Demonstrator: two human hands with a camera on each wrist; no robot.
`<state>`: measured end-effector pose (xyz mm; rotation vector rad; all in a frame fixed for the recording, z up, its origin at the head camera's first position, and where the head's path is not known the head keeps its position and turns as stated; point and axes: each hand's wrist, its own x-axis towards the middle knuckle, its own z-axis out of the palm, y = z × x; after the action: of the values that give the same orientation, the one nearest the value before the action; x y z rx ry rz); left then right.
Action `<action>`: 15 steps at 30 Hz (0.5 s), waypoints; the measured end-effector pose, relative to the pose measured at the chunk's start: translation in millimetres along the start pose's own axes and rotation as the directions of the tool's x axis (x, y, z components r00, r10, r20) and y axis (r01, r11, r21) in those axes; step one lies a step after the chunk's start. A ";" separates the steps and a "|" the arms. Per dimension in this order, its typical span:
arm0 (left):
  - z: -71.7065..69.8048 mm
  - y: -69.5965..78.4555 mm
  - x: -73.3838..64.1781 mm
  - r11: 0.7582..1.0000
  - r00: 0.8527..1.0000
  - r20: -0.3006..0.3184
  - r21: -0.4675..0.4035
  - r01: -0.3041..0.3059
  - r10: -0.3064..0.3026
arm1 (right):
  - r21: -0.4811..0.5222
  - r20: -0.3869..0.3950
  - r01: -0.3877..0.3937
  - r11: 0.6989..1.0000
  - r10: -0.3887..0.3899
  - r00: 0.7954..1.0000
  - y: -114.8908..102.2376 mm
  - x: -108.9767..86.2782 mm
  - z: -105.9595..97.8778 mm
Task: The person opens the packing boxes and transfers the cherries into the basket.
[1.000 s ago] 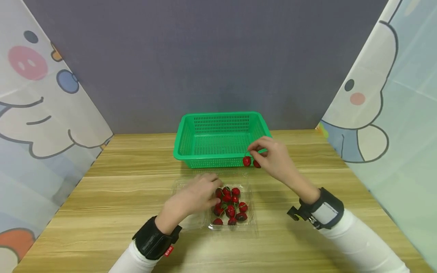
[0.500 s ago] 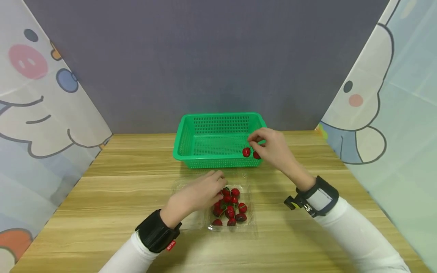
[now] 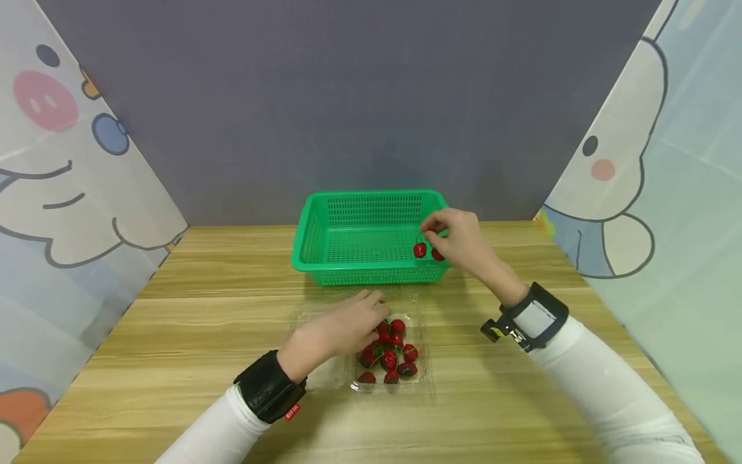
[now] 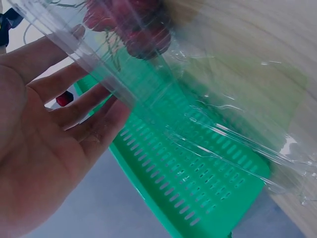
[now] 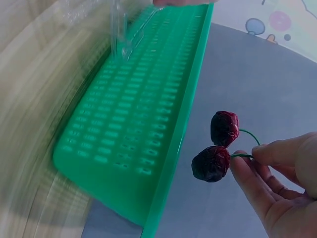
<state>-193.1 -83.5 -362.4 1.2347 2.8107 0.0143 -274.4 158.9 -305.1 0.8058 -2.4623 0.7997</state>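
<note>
A pair of dark red cherries [image 5: 224, 130] hangs by green stems that my right hand [image 3: 460, 238] pinches between thumb and fingertips. In the head view the pair hangs over the front right part of the green basket [image 3: 371, 266]. My left hand [image 3: 342, 322] reaches across the clear plastic box [image 3: 426, 370], its fingers loosely extended at the box's edge in the left wrist view. Several red cherries [image 3: 389, 359] with stems lie in the box, some hidden behind that hand.
The green basket stands behind the plastic box, against a grey backdrop [image 3: 371, 96]. The box's clear lid lies folded out to the left, partly under the left arm. Cartoon-print cloths [image 3: 614, 161] flank the wooden table [image 3: 203, 322].
My right hand has moved up and away from me, carrying the cherry pair from before the basket's front rim to over the basket. The left hand has shifted slightly right.
</note>
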 end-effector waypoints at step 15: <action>3.2 0.3 11.3 0.999 1.000 0.007 -0.017 -0.029 0.029 | -0.055 0.085 -0.050 0.997 0.054 0.995 14.2 14.5 4.6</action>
<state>-200.3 -75.0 -366.3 1.2695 2.7804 0.0353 -295.1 159.8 -306.1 0.7757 -2.5795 0.7294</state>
